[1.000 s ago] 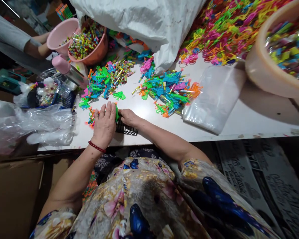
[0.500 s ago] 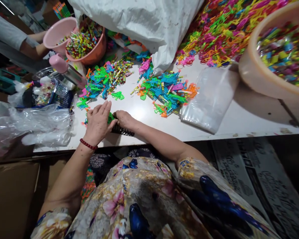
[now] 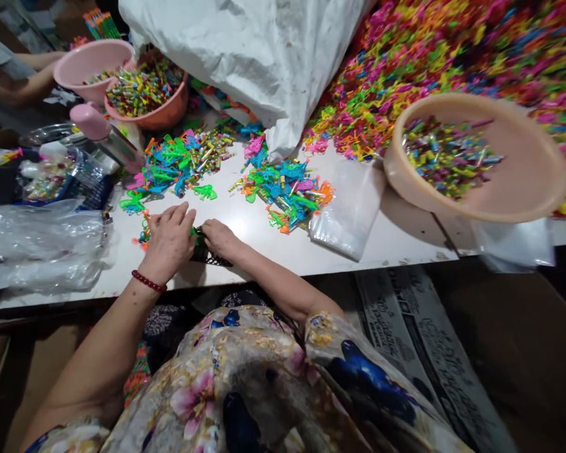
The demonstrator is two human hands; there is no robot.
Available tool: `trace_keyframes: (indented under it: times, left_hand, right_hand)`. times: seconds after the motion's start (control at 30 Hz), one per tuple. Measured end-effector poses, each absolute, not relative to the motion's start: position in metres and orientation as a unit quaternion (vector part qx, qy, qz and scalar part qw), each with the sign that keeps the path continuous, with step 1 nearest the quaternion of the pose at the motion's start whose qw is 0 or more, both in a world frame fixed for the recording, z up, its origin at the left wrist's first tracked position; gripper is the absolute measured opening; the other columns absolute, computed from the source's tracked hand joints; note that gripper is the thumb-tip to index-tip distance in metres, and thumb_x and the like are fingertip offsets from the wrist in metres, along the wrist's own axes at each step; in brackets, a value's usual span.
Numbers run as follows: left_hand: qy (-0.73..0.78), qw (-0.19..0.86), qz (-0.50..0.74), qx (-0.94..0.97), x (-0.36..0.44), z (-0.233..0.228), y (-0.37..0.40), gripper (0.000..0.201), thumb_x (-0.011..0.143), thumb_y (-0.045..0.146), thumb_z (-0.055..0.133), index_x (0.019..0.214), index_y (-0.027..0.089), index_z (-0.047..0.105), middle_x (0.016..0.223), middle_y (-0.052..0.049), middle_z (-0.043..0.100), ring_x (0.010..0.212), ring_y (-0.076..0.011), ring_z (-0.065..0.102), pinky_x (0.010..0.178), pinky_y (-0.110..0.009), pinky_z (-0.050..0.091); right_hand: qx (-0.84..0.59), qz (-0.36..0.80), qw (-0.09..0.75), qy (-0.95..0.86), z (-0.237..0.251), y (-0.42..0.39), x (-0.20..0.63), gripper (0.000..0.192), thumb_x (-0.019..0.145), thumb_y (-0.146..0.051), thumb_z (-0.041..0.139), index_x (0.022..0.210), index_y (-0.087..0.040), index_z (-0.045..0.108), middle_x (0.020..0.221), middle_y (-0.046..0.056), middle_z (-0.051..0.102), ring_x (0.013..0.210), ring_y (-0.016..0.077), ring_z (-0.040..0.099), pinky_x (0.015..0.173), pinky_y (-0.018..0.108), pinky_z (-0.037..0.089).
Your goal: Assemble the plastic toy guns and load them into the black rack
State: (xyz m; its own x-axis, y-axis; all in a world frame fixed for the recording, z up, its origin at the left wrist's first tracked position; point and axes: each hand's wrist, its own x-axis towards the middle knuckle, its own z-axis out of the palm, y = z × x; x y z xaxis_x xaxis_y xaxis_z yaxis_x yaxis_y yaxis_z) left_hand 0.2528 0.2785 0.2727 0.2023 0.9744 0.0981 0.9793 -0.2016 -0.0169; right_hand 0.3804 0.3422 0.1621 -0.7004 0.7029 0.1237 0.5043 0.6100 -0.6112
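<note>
A black piece full of holes [image 3: 219, 260], perhaps a small tray, lies near the table's front edge, partly under both hands. My left hand [image 3: 170, 239] is over its left end, palm down, fingers stretched out side by side; its thumb is hidden. My right hand [image 3: 221, 240] curls round the far side of the black piece, fingers closed, their tips partly hidden. A bit of green plastic [image 3: 197, 232] shows between the hands. Small orange and green plastic pieces [image 3: 144, 233] lie beside my left hand. Beyond are piles of plastic toy pieces [image 3: 287, 192] mixed with small shiny tubes.
A peach tub [image 3: 490, 211] of small tubes stands right, before a big colourful heap [image 3: 358, 119]. Clear bags [image 3: 346, 214] lie on the table. A white sack [image 3: 245, 50], an orange bowl [image 3: 170, 112] and a pink bottle [image 3: 108, 135] stand farther back. Another person's arm [image 3: 14, 88] is at left.
The view has swung right, so things sit farther left and more of the peach tub shows. My left hand's fingers have lowered over the black piece; my right hand stays at it.
</note>
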Motion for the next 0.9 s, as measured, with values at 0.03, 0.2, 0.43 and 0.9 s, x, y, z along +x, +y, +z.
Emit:
trace_keyframes:
  times: [0.03,0.2,0.43,0.9]
  left_hand:
    - [-0.632,0.039,-0.034,-0.774,0.254,0.273,0.278,0.045,0.086,0.020,0.053,0.130,0.018,0.059,0.151,-0.017,0.049,0.136,-0.0375,0.044,0.107,-0.060,0.031]
    - [-0.640,0.043,-0.060,-0.765,0.260,0.275,0.276,0.032,0.084,0.021,0.055,0.113,0.018,0.068,0.149,-0.018,0.051,0.136,-0.0386,0.045,0.107,-0.064,0.031]
    - [-0.656,0.029,-0.095,-0.748,0.274,0.274,0.281,0.028,0.090,0.033,0.055,0.111,0.019,0.069,0.161,-0.016,0.036,0.138,-0.0420,0.041,0.106,-0.070,0.031]
    - [-0.512,-0.006,-0.054,-0.857,0.241,0.272,0.286,0.039,0.100,0.039,0.040,0.121,0.023,0.069,0.151,-0.009,0.052,0.147,-0.0301,0.036,0.120,-0.059,0.023]
  right_hand:
    - [-0.355,0.279,0.202,-0.869,0.163,0.341,0.393,0.021,0.096,-0.015,0.054,0.114,-0.013,0.064,0.110,0.011,0.064,0.103,0.0210,0.057,0.095,0.031,0.045]
    - [-0.504,0.145,0.241,-0.817,0.176,0.341,0.497,0.023,0.097,-0.017,0.049,0.112,-0.014,0.066,0.113,0.016,0.063,0.106,0.0262,0.055,0.095,0.038,0.046]
    - [-0.623,-0.066,0.156,-0.764,0.208,0.339,0.600,0.024,0.093,-0.029,0.054,0.101,-0.015,0.071,0.103,0.019,0.063,0.098,0.0334,0.049,0.082,0.044,0.042]
    - [-0.535,0.103,0.429,-0.721,0.189,0.301,0.561,0.024,0.095,-0.029,0.049,0.110,-0.022,0.066,0.108,0.010,0.071,0.096,0.0228,0.066,0.090,0.040,0.054]
